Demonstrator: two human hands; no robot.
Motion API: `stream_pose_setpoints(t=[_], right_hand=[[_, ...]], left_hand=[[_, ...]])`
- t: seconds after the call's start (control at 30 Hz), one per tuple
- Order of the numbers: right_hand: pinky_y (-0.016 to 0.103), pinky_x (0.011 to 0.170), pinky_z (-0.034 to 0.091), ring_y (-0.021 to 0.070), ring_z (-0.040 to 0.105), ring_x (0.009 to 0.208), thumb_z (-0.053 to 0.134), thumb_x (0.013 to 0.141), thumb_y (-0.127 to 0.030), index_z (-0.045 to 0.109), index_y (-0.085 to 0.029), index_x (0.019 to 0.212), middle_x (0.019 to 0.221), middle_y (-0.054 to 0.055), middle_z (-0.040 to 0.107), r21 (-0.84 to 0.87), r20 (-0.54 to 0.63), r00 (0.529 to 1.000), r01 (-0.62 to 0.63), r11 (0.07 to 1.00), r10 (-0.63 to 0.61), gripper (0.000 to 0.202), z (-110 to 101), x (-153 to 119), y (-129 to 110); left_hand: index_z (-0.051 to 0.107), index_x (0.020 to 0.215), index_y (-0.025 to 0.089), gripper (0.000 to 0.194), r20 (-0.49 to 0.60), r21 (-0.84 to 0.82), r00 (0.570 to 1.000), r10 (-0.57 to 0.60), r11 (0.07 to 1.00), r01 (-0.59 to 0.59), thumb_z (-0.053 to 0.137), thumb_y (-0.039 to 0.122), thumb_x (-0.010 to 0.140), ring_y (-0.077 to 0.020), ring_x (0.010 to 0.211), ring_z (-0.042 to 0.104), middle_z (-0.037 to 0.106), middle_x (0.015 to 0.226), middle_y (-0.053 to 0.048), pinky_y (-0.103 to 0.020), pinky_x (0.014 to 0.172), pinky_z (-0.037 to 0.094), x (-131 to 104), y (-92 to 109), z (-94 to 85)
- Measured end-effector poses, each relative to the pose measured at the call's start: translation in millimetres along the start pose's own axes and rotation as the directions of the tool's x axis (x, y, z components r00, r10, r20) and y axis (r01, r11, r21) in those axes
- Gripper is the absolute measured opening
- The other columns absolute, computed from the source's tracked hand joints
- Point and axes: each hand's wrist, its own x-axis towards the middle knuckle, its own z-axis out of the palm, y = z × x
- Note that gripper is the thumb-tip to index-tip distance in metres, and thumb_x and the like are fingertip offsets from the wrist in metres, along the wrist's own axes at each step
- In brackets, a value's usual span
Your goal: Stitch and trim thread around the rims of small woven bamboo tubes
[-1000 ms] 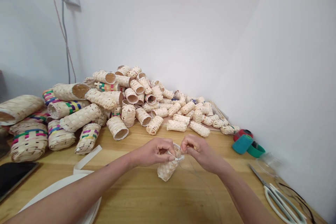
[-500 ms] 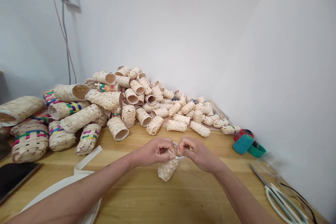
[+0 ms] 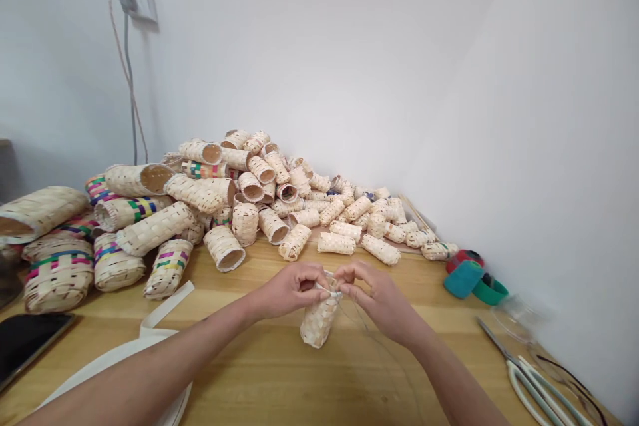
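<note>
A small pale woven basket (image 3: 319, 321) is held tilted over the wooden table, its open rim up between the two hands. My left hand (image 3: 298, 289) pinches the rim on its left side between thumb and fingers. At the right side of the rim, my right hand (image 3: 367, 289) has thumb and forefinger closed near the edge; what lies between those fingertips is too small to make out. A thin thread (image 3: 384, 344) runs from the rim down to the right, below my right hand.
Woven baskets (image 3: 244, 223) are heaped along the wall. On the right lie thread spools (image 3: 463, 277), a green ring (image 3: 490, 291), scissors (image 3: 524, 373) and glasses (image 3: 569, 379). A phone (image 3: 30, 346) and a white strip (image 3: 167, 309) lie left.
My right hand has shifted slightly, its fingers less curled, and more of the basket's opening shows. The view has moved a little.
</note>
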Motion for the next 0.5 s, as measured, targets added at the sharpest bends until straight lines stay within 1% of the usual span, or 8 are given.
stream_pose_setpoints(t=[0.07, 0.13, 0.23, 0.33, 0.37, 0.43, 0.5], right_hand=[[0.029, 0.078, 0.042, 0.0169, 0.057, 0.088, 0.051, 0.088, -0.017, 0.059, -0.023, 0.100, 0.092, 0.000, 0.063, -0.033, -0.045, 0.999, 0.011, 0.999, -0.012, 0.015, 5.2, -4.5, -1.3], [0.031, 0.080, 0.042, 0.0183, 0.056, 0.091, 0.050, 0.089, -0.016, 0.058, -0.023, 0.103, 0.095, 0.001, 0.063, -0.087, -0.087, 0.995, 0.043, 0.995, -0.051, 0.018, 10.8, -8.3, -2.0], [0.036, 0.086, 0.041, 0.0202, 0.055, 0.094, 0.053, 0.087, -0.016, 0.057, -0.023, 0.104, 0.099, 0.003, 0.063, -0.238, -0.114, 0.976, 0.153, 0.959, -0.184, 0.018, 19.2, -12.0, -0.7], [0.043, 0.097, 0.032, 0.0195, 0.055, 0.089, 0.055, 0.087, -0.019, 0.060, -0.023, 0.095, 0.091, 0.002, 0.065, -0.429, -0.133, 0.936, 0.241, 0.870, -0.325, 0.010, 26.1, -11.4, 3.4], [0.045, 0.099, 0.029, 0.0185, 0.056, 0.086, 0.054, 0.089, -0.019, 0.060, -0.023, 0.091, 0.087, 0.001, 0.065, -0.480, -0.147, 0.921, 0.252, 0.840, -0.360, 0.008, 28.2, -10.4, 4.8], [0.047, 0.102, 0.025, 0.0179, 0.056, 0.087, 0.051, 0.091, -0.019, 0.061, -0.024, 0.087, 0.087, 0.001, 0.066, -0.545, -0.205, 0.893, 0.236, 0.804, -0.401, 0.012, 33.5, -9.0, 6.4], [0.050, 0.105, 0.021, 0.0196, 0.055, 0.096, 0.049, 0.092, -0.018, 0.062, -0.026, 0.090, 0.095, 0.003, 0.066, -0.540, -0.273, 0.874, 0.207, 0.816, -0.402, 0.015, 42.7, -10.7, 5.5]], left_hand=[[0.064, 0.074, 0.011, 0.031, -0.012, -0.007, 1.000, -0.012, 1.000, 0.012, 0.060, 0.041, 0.080, -0.0110, 0.064, 0.045, 0.053, 0.070, -0.001, -0.022, 0.059, 0.034, 0.0, -1.3, 0.5], [0.064, 0.074, 0.011, 0.031, -0.029, -0.006, 0.999, -0.015, 1.000, 0.015, 0.061, 0.041, 0.080, -0.0103, 0.062, 0.043, 0.051, 0.068, 0.000, -0.021, 0.057, 0.033, 0.0, -2.3, 0.7], [0.064, 0.075, 0.010, 0.032, -0.054, 0.008, 0.998, -0.017, 1.000, 0.018, 0.060, 0.042, 0.080, -0.0099, 0.061, 0.042, 0.050, 0.067, 0.000, -0.021, 0.056, 0.031, 0.3, -2.9, 0.8], [0.064, 0.075, 0.010, 0.033, -0.055, 0.040, 0.998, -0.004, 0.999, 0.006, 0.059, 0.043, 0.080, -0.0107, 0.062, 0.044, 0.053, 0.069, -0.001, -0.021, 0.056, 0.032, 0.8, -1.6, 1.2], [0.064, 0.074, 0.011, 0.034, -0.061, 0.055, 0.998, 0.006, 0.998, -0.003, 0.059, 0.043, 0.081, -0.0111, 0.062, 0.045, 0.054, 0.069, -0.001, -0.021, 0.057, 0.032, 0.8, -0.7, 1.6], [0.064, 0.071, 0.011, 0.034, -0.077, 0.086, 0.997, 0.023, 0.996, -0.016, 0.059, 0.043, 0.080, -0.0119, 0.063, 0.046, 0.055, 0.068, -0.002, -0.022, 0.058, 0.033, 0.5, 1.4, 2.6], [0.063, 0.069, 0.011, 0.034, -0.090, 0.114, 0.996, 0.020, 0.993, -0.009, 0.058, 0.043, 0.080, -0.0121, 0.062, 0.045, 0.054, 0.066, -0.001, -0.022, 0.058, 0.032, -0.1, 3.4, 3.4]])
